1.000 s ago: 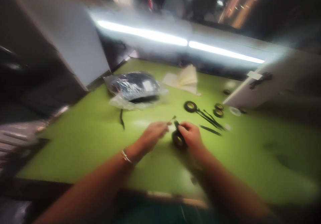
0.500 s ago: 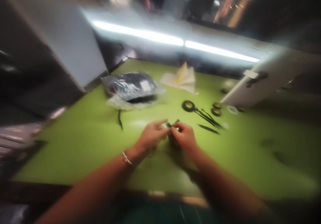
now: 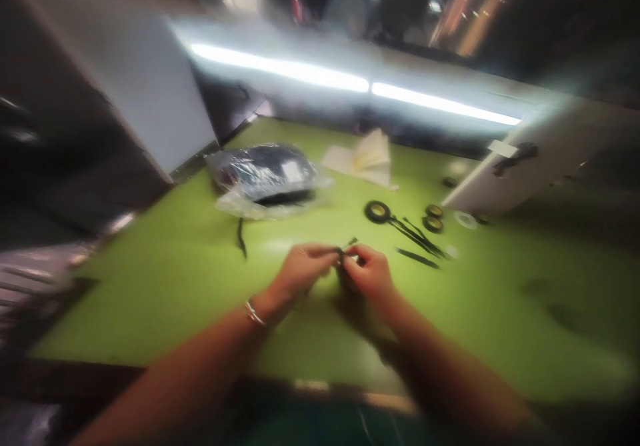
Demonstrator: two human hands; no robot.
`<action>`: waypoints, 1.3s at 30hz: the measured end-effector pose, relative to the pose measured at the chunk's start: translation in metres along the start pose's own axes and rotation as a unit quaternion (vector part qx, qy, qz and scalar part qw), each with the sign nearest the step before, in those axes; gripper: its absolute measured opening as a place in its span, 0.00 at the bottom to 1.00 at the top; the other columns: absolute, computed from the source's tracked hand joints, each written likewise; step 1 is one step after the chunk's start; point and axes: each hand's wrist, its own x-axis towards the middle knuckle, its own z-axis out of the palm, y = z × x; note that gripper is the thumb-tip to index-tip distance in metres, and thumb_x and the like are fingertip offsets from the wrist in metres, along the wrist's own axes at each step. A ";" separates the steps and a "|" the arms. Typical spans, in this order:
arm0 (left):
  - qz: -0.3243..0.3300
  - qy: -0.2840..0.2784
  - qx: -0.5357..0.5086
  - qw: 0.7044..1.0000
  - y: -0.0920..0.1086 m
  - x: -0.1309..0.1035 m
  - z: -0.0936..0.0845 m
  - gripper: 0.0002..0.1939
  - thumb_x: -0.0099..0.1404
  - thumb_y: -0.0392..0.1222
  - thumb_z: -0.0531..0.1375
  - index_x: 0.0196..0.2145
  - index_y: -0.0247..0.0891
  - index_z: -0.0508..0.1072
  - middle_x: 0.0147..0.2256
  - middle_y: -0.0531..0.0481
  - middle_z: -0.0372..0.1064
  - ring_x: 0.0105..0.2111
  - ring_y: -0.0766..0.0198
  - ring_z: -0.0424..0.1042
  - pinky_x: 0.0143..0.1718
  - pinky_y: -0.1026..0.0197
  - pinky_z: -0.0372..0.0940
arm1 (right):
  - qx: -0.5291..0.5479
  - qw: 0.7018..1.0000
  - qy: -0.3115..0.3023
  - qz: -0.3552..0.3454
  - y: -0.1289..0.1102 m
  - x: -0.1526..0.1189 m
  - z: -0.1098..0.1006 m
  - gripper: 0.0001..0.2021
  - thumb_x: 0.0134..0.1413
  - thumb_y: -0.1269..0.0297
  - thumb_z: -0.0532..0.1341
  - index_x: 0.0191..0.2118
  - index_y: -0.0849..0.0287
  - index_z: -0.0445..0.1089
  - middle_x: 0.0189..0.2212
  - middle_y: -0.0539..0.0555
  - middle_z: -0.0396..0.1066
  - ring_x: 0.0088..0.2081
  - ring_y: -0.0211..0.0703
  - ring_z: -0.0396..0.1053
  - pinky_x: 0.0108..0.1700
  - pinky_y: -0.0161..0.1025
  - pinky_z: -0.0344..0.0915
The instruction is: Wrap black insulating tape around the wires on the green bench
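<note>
Over the middle of the green table (image 3: 200, 279), my left hand (image 3: 306, 267) and my right hand (image 3: 371, 270) meet fingertip to fingertip. Between them is a small black piece (image 3: 341, 254), thin like a cable end; blur and fingers hide most of it. My left thumb and index finger pinch its left side, while my right fingers are closed round the other side. A short dark tip (image 3: 353, 241) sticks up beyond my right fingertips. To the right lie thin black cable-like strips (image 3: 413, 234) and a separate black strip (image 3: 418, 258).
A large black tape roll (image 3: 377, 212) and two smaller rolls (image 3: 433, 218) lie to the right, near a white ring (image 3: 466, 219). At the back left rests a clear plastic bag (image 3: 270, 173) with dark contents, beside an open paper booklet (image 3: 367, 159). White panels (image 3: 165, 99) flank the table.
My left index finger has come down from a raised position and now pinches the black piece with the thumb. My right hand has barely moved. A booklet page has dropped.
</note>
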 end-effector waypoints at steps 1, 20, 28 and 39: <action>0.001 0.003 -0.003 1.000 0.000 0.000 0.000 0.13 0.51 0.42 0.68 0.34 0.31 0.81 0.24 0.47 0.74 0.22 0.70 0.64 0.26 0.65 0.59 | 0.001 1.000 -0.001 0.000 -0.001 0.000 0.000 0.06 0.44 0.65 0.59 0.26 0.59 0.74 0.19 0.48 0.69 0.20 0.34 0.60 0.23 0.32 0.57; 0.396 0.008 0.388 0.832 -0.014 0.002 -0.009 0.12 0.65 0.39 0.56 0.40 0.42 0.79 0.28 0.47 0.70 0.29 0.63 0.68 0.33 0.62 0.63 | 0.200 0.969 -0.085 0.114 -0.005 0.004 -0.009 0.20 0.51 0.48 0.59 0.25 0.62 0.71 0.18 0.50 0.68 0.17 0.30 0.55 0.18 0.30 0.55; 0.393 0.013 0.418 0.819 -0.015 0.001 -0.011 0.12 0.65 0.35 0.54 0.35 0.39 0.78 0.30 0.45 0.70 0.32 0.61 0.68 0.37 0.60 0.63 | 0.050 0.995 -0.085 0.001 -0.007 0.008 -0.015 0.12 0.50 0.56 0.62 0.28 0.60 0.74 0.21 0.50 0.72 0.20 0.34 0.63 0.21 0.32 0.61; 0.089 -0.036 0.169 0.981 0.007 -0.002 -0.004 0.08 0.57 0.41 0.62 0.30 0.34 0.79 0.29 0.46 0.76 0.31 0.60 0.72 0.35 0.61 0.64 | -0.015 0.993 -0.052 -0.108 -0.003 0.002 -0.015 0.06 0.56 0.64 0.59 0.31 0.58 0.72 0.25 0.50 0.72 0.28 0.37 0.68 0.33 0.34 0.64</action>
